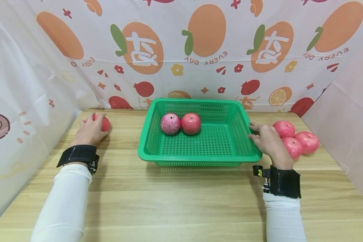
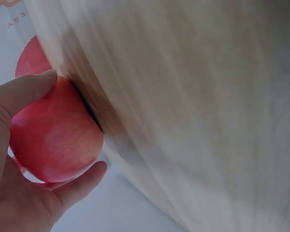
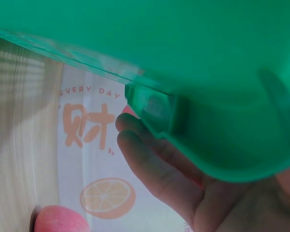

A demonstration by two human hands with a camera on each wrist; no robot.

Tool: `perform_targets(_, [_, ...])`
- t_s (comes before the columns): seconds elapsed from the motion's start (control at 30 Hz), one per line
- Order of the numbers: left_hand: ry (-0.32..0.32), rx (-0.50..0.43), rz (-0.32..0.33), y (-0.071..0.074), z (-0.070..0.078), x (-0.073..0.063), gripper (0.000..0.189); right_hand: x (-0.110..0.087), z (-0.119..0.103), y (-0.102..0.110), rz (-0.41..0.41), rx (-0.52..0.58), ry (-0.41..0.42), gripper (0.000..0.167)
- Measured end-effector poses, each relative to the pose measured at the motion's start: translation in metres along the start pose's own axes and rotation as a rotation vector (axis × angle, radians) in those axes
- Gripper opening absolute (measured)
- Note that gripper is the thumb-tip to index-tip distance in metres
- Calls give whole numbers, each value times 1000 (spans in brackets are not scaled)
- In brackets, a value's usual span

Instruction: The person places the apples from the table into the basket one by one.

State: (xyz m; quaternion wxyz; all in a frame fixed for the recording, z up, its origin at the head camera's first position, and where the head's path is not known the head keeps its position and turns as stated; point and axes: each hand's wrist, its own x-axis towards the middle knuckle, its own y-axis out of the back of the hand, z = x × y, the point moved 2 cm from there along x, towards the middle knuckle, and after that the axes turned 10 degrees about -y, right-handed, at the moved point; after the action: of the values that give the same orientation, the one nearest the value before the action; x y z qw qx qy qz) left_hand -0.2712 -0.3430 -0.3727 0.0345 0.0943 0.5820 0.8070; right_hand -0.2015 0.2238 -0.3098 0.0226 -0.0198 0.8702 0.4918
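At the far left of the table my left hand (image 1: 90, 131) holds a red apple (image 1: 106, 124). In the left wrist view, thumb and fingers spread round this apple (image 2: 58, 130), which sits close to the tabletop. More red shows behind it. My right hand (image 1: 267, 139) grips the right rim of a green plastic basket (image 1: 196, 158). In the right wrist view, its fingers (image 3: 154, 164) reach along the outside below the rim, and the thumb is mostly hidden. Inside the basket, towards the back left, a striped pink-purple fruit (image 1: 170, 124) and a red apple (image 1: 191, 123) stand side by side.
Three red apples, one of them the front apple (image 1: 291, 148), lie clustered to the right of my right hand. A wooden table (image 1: 175, 201) carries everything. A fruit-printed curtain (image 1: 175, 43) hangs along the back edge, with pale sheeting at both sides.
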Motion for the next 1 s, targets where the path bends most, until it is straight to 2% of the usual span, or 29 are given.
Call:
perform_targets(0.2, [-13,-15,40,-4,-2,1,69,0,0,2,4,-8,2,43])
perform_targets(0.53, [27,-24,12,-3,-2,1,71,1,-1,1,-3,-5,-8,43])
perform_targets(1.0, [-1,-23,-31,1,-1,0,73,-1,0,0,-18,22,-14,44])
